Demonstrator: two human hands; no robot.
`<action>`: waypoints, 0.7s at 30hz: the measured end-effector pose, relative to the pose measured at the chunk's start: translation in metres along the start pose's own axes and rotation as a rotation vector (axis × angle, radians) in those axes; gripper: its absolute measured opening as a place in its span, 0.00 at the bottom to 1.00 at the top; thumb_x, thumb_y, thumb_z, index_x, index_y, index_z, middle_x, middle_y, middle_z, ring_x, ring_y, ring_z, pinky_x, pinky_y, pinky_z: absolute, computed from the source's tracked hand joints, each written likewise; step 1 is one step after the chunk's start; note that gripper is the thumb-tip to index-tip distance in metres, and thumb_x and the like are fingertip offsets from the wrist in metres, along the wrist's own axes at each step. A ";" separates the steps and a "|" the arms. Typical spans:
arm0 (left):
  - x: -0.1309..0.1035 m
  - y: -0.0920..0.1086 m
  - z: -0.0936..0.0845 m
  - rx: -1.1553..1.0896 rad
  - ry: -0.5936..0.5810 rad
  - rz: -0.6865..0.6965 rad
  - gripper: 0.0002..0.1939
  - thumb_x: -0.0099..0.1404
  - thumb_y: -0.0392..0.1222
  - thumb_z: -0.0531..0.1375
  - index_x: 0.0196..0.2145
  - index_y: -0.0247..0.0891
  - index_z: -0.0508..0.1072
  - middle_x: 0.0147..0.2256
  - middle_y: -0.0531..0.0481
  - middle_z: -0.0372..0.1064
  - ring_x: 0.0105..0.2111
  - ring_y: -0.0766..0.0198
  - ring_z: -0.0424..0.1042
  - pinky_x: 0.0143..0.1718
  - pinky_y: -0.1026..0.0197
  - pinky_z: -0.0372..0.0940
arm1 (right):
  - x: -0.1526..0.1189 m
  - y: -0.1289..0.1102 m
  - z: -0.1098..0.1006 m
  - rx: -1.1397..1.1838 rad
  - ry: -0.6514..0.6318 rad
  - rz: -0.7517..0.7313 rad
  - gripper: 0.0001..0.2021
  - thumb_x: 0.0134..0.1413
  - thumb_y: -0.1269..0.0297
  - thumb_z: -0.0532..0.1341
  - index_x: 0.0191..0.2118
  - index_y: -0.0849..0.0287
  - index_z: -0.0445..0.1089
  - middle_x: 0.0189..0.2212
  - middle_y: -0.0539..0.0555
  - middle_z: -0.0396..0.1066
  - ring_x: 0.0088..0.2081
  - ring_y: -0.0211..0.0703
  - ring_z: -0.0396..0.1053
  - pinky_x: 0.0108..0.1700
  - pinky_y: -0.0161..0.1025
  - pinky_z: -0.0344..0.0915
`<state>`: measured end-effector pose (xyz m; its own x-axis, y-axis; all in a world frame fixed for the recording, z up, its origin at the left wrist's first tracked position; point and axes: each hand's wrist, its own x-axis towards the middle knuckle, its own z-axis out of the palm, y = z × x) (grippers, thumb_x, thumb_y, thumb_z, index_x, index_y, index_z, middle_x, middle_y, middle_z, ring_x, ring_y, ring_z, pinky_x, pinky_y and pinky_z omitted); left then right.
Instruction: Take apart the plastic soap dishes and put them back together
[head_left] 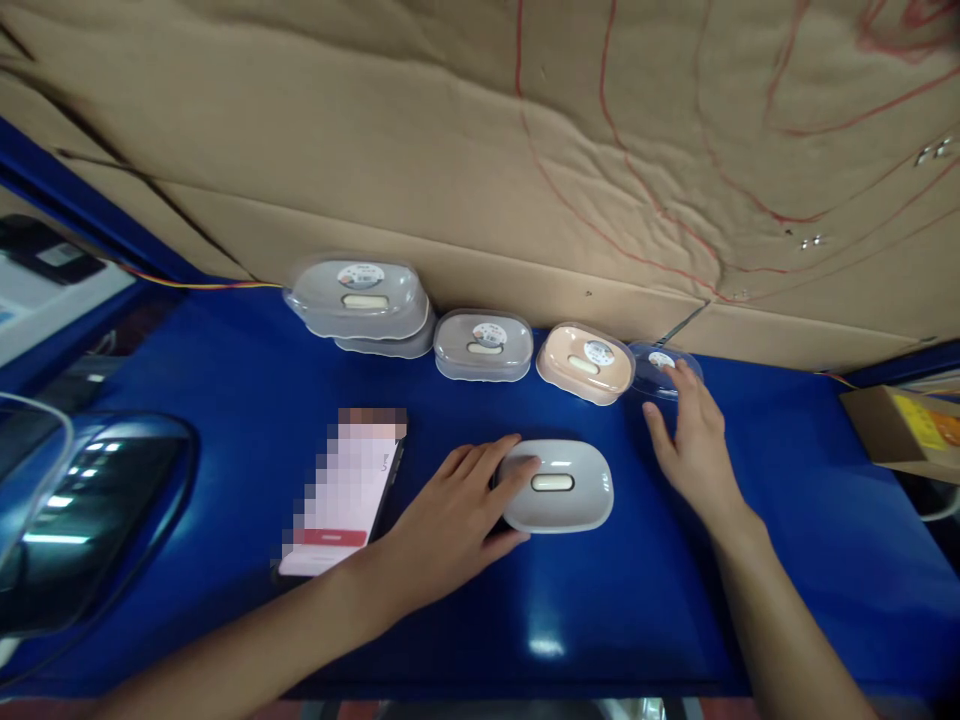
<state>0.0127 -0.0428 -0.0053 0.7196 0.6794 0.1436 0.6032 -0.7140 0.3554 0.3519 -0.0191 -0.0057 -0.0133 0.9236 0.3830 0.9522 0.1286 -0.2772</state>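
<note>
A grey oval soap dish [577, 508] without a cover lies on the blue tabletop, with a pale slot in its middle. My left hand [469, 510] grips its left end, the index finger resting on the inside and the thumb at the near edge. A clear plastic lid [645, 378] with a round sticker lies at the back right. Over its right part reaches my right hand [694, 440], thumb and fingers apart. The fingertips overlap the lid, but whether they touch it I cannot tell.
Along the cardboard wall [360, 140] stand a peach soap dish [559, 372], a grey one [457, 350] and a grey stack [322, 300], all with clear lids. A phone [341, 490] lies left of my left hand. A cardboard box [874, 425] sits far right, a dark device [97, 520] far left.
</note>
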 end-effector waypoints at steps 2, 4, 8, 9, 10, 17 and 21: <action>0.000 0.002 -0.002 -0.006 -0.006 -0.005 0.36 0.67 0.42 0.74 0.68 0.39 0.65 0.68 0.30 0.63 0.60 0.35 0.73 0.60 0.32 0.71 | 0.002 0.022 0.001 -0.136 -0.126 0.008 0.30 0.76 0.50 0.53 0.75 0.60 0.56 0.72 0.71 0.62 0.74 0.69 0.59 0.72 0.74 0.54; 0.000 0.003 -0.003 -0.013 -0.008 -0.012 0.36 0.67 0.42 0.74 0.67 0.40 0.66 0.68 0.31 0.63 0.60 0.36 0.73 0.61 0.33 0.71 | 0.000 0.037 -0.001 -0.215 -0.180 -0.005 0.31 0.74 0.45 0.54 0.74 0.55 0.58 0.68 0.68 0.68 0.70 0.69 0.64 0.70 0.75 0.52; -0.001 0.002 -0.002 -0.021 -0.009 -0.017 0.36 0.67 0.42 0.73 0.67 0.41 0.65 0.69 0.32 0.63 0.59 0.38 0.73 0.61 0.34 0.70 | -0.006 0.054 -0.010 -0.265 -0.147 0.036 0.37 0.65 0.34 0.60 0.72 0.49 0.62 0.70 0.67 0.63 0.69 0.73 0.62 0.67 0.75 0.54; -0.001 0.002 -0.001 -0.022 -0.007 -0.017 0.36 0.67 0.42 0.73 0.68 0.41 0.65 0.69 0.32 0.63 0.60 0.38 0.73 0.61 0.34 0.70 | -0.006 0.057 -0.011 -0.258 -0.166 0.059 0.39 0.64 0.33 0.60 0.73 0.49 0.61 0.72 0.67 0.59 0.71 0.75 0.59 0.67 0.77 0.54; -0.001 0.001 0.000 -0.024 -0.005 -0.019 0.37 0.67 0.42 0.73 0.68 0.41 0.65 0.69 0.32 0.63 0.60 0.37 0.73 0.61 0.34 0.70 | -0.005 0.060 -0.013 -0.237 -0.197 0.079 0.40 0.64 0.33 0.61 0.73 0.49 0.60 0.73 0.68 0.58 0.71 0.76 0.58 0.67 0.78 0.55; 0.000 0.002 -0.002 -0.145 0.013 -0.079 0.55 0.64 0.39 0.75 0.77 0.46 0.46 0.70 0.36 0.64 0.62 0.39 0.72 0.63 0.37 0.68 | 0.000 0.030 -0.036 0.106 -0.222 -0.046 0.37 0.62 0.38 0.68 0.70 0.51 0.65 0.67 0.64 0.69 0.67 0.67 0.68 0.68 0.68 0.66; 0.002 0.003 -0.002 -0.206 0.035 -0.114 0.64 0.63 0.37 0.76 0.79 0.50 0.35 0.69 0.37 0.65 0.62 0.40 0.72 0.62 0.38 0.68 | -0.015 -0.026 -0.045 0.186 -0.403 -0.215 0.37 0.66 0.45 0.68 0.74 0.44 0.58 0.74 0.60 0.61 0.73 0.62 0.61 0.71 0.65 0.65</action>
<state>0.0153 -0.0438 -0.0020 0.6363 0.7617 0.1225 0.5944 -0.5852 0.5515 0.3414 -0.0522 0.0350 -0.3557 0.9305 0.0879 0.8446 0.3603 -0.3961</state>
